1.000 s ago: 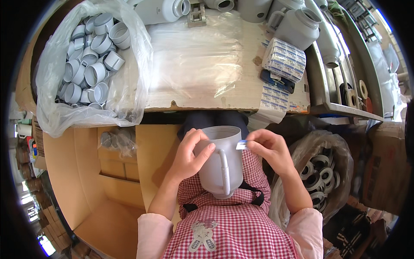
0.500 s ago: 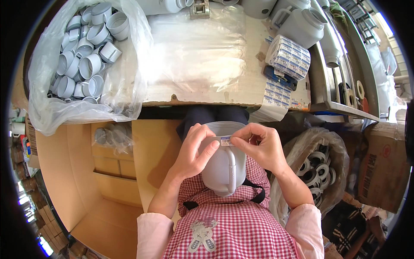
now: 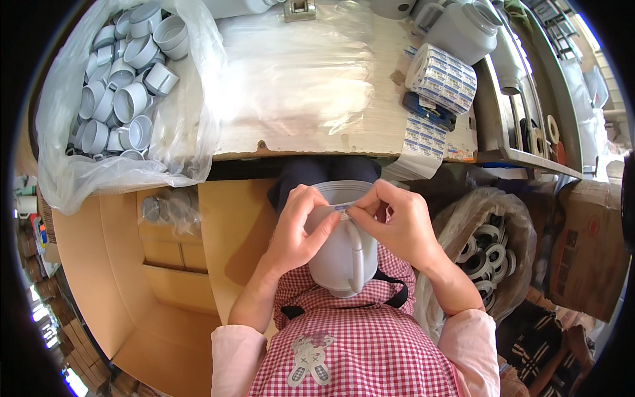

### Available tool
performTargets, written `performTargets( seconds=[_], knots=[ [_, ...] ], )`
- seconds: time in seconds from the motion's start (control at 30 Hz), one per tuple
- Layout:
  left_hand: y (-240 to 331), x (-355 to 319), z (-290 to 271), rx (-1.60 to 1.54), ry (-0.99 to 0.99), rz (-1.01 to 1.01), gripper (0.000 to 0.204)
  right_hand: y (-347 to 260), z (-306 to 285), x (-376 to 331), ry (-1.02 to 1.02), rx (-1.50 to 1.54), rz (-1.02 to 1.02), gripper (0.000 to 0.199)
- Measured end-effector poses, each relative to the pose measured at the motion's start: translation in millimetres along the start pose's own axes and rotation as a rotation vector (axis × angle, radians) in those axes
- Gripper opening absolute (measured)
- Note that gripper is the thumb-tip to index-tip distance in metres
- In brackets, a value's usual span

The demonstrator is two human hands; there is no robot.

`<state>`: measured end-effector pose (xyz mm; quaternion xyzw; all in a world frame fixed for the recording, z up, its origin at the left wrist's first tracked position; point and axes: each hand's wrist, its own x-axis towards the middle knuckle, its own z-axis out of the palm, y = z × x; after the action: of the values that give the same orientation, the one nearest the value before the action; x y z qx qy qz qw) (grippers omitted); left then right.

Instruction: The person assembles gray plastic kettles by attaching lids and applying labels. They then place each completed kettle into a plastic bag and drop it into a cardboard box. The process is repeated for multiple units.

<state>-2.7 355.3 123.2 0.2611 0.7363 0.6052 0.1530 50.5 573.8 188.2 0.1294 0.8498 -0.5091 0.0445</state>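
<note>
A grey plastic jug (image 3: 331,255) rests on my lap over the red checked apron, its handle (image 3: 358,255) facing up. Across its upper part, just beyond the handle, is a small white and blue sticker (image 3: 342,208). My right hand (image 3: 397,221) pinches the right end of this sticker between thumb and fingers. My left hand (image 3: 299,228) grips the jug's left side, index finger and thumb close to the sticker's left end. Fingers partly cover the sticker.
A sticker roll (image 3: 442,78) and a blue tool (image 3: 428,112) sit on the table's right. A plastic bag of grey caps (image 3: 129,99) stands at left. Below are an open cardboard box (image 3: 99,264) and a bag of grey rings (image 3: 493,255). Another person's arm (image 3: 552,364) shows lower right.
My fingers have closed in over the sticker, and less of its face shows. The right hand has shifted slightly left, and the view has moved a little.
</note>
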Motion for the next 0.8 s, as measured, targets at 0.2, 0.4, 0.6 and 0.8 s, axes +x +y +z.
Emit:
performTargets(
  seconds=[0.2,0.4,0.6,0.8],
  knots=[
    [-1.4,3.3,-2.6,-0.008,-0.041,0.018,0.014,14.5,-15.8,22.5,0.154,-0.134,-0.145,0.047],
    [34.1,-18.1,7.8,0.289,0.073,0.045,0.035,77.7,8.7,11.6,-0.132,0.432,-0.203,0.041],
    [75.7,-48.1,9.8,0.821,0.266,0.726,0.056,85.7,5.1,-51.0,0.173,1.389,0.235,0.042],
    [69.3,-16.9,5.3,0.239,0.159,0.126,0.039,247.0,-60.0,-168.4,0.734,-0.409,-0.061,0.018]
  ],
)
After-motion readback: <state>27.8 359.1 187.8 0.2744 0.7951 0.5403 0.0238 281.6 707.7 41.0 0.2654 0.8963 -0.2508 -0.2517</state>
